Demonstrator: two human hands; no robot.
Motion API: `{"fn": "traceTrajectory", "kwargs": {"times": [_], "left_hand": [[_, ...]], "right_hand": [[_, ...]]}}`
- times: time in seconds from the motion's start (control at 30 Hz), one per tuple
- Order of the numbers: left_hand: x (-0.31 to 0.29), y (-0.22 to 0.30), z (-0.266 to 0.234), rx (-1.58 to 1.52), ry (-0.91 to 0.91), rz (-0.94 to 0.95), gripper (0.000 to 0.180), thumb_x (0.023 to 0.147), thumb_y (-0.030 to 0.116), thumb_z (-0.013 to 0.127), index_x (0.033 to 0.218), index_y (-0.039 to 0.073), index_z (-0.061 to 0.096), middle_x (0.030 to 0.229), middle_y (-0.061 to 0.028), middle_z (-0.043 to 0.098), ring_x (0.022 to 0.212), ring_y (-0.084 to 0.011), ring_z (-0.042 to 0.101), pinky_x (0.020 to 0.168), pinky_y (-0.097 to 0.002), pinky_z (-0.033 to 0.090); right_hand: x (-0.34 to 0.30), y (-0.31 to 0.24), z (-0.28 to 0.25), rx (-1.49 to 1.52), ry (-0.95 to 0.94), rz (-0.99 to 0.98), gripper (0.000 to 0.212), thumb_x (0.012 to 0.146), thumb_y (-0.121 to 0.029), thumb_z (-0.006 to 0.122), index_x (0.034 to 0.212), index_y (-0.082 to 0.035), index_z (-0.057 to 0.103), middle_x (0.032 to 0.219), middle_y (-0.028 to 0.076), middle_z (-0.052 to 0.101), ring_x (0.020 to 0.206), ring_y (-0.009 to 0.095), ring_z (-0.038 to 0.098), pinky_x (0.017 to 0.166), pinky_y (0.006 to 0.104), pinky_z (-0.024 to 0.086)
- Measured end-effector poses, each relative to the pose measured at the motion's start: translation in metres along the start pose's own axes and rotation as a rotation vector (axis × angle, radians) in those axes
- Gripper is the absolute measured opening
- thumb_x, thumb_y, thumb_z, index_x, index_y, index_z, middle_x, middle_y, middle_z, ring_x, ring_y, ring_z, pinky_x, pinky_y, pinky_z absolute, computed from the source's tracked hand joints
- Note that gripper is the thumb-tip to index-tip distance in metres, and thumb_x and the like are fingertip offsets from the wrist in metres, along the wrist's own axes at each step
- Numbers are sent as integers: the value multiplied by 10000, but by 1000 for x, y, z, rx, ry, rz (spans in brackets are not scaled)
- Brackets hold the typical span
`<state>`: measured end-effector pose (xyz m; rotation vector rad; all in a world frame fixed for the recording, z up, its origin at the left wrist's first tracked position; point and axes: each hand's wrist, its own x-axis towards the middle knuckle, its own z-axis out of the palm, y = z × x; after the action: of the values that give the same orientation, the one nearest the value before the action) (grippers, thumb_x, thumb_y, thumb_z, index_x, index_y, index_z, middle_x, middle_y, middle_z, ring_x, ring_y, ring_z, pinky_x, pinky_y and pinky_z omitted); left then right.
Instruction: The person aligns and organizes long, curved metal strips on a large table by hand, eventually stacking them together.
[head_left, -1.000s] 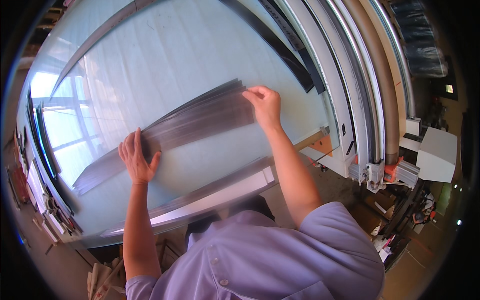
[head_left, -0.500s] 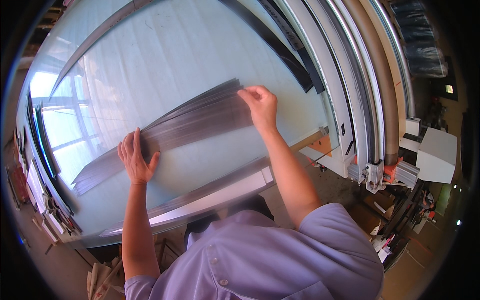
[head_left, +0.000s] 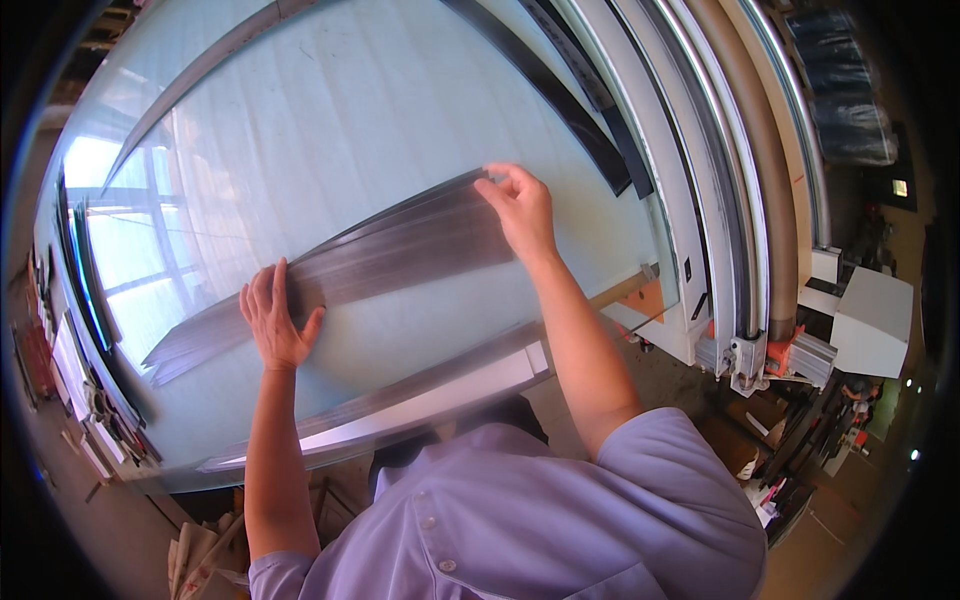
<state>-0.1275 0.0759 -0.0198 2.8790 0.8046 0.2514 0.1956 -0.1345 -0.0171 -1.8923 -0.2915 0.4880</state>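
A stack of long, thin, dark translucent strips lies slantwise over the glossy pale-blue tabletop. Its left end is slightly fanned, while the right end sits closer together. My left hand rests on the middle of the stack, fingers laid over it and thumb apart, open. At the far right corner my right hand is closed, thumb and fingers pinching the ends of the strips. How many strips are in that pinch is hidden.
Black strips lie at the far right beside a long machine with rails and a roller. A grey curved strip lies far left. Near the front edge is a white strip. Dark sheets line the left edge.
The fanned right ends of the strips have drawn together into a tighter stack. My right hand's fingers have shifted slightly at the corner; my left hand stays nearly in place.
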Motion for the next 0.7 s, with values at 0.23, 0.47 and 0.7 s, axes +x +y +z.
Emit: {"fn": "traceTrajectory", "kwargs": {"times": [0.23, 0.47, 0.7], "left_hand": [[0, -1, 0, -5, -9, -5, 885, 834, 663, 555, 1490, 80, 438, 1351, -175, 498, 1287, -358, 444, 1155, -544, 220], [4, 0, -10, -3, -16, -45, 916, 800, 651, 591, 1489, 72, 421, 1361, -143, 489, 1320, -331, 427, 1151, -556, 221], [5, 0, -10, -40, -9, -98, 918, 804, 602, 623, 1501, 49, 398, 1389, -165, 486, 1334, -342, 425, 1151, -547, 228]], "right_hand": [[11, 15, 3, 38, 42, -189, 128, 838, -104, 762, 864, 1, 693, 715, 57, 662, 679, 146, 615, 668, 289, 490], [44, 0, 2, -70, -224, -102, 108, 850, -116, 702, 827, -11, 684, 731, 90, 682, 692, 174, 633, 684, 321, 502], [85, -22, 24, -156, -394, -103, 126, 861, -114, 679, 869, 11, 696, 750, 116, 696, 735, 185, 660, 702, 335, 510]]}}
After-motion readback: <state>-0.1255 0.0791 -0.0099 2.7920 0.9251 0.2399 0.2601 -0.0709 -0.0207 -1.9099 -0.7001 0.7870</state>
